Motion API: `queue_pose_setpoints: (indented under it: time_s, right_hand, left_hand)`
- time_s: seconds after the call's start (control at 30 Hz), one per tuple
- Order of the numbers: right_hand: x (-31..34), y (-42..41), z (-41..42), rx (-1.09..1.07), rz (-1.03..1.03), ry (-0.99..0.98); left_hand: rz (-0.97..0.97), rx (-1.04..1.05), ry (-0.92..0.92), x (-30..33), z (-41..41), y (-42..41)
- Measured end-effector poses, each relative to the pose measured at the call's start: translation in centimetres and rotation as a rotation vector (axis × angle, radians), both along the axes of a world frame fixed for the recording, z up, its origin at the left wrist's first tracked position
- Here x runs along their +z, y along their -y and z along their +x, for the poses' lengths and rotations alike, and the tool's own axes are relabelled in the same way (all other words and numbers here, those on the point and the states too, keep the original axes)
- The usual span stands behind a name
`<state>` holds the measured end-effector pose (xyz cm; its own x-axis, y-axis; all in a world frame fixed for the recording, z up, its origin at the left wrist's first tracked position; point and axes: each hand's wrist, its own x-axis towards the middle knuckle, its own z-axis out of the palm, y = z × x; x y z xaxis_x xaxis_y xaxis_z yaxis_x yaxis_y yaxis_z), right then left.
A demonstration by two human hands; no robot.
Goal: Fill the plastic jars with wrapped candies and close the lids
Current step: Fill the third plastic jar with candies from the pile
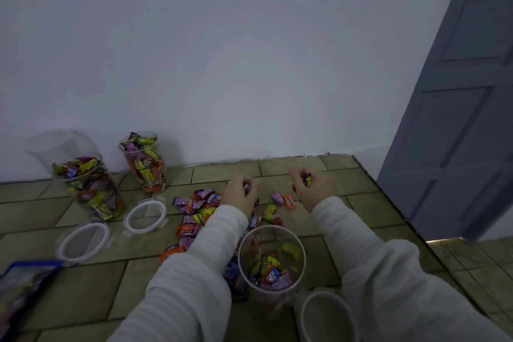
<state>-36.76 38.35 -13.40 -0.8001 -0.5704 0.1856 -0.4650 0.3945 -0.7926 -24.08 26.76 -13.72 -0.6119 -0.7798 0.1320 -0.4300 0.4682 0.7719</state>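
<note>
Both hands out over a tiled floor, white sleeves on both arms. Left hand point(241, 194) has fingers curled around a pinkish wrapped candy, hovering at the right edge of the loose candy pile point(197, 212). Right hand point(313, 187) also curled, gripping a few candies, a yellow wrapper visible between the fingers. A few stray candies point(283, 200) lie between the two hands, pink, orange and yellow-green ones, apart from the main pile. Open clear jar point(272, 261) stands upright between the forearms, near the camera, only partly filled, red, yellow and pink wrappers at the bottom. Its lid point(326, 314) seems to be the white-rimmed one just right of it at the bottom edge, partly cut off by the right sleeve. Two more jars at the back left by the white wall point(222, 50): left full jar point(88, 186) and back full jar point(145, 162), both packed with candies to the top, both without lids. Two white-rimmed lids lie flat on the floor in front of them: near lid point(83, 243) and far lid point(145, 215). Blue candy bag point(25, 283) at the lower left edge, blurred. Grey door point(458, 119) on the right.
</note>
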Motion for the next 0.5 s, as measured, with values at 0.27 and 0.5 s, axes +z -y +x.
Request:
queue_pose_setpoints:
  time_s: [0.27,0.5]
  right_hand:
    - [4.0,-1.1,2.4,0.062,-0.191,-0.070]
    - [7.6,-1.9,6.2,0.083,-0.403,-0.071]
  left_hand:
    - [0.037,0.073,-0.145,1.5,2.4,-0.6]
    - [0.012,0.101,-0.392,4.9,4.7,-1.8]
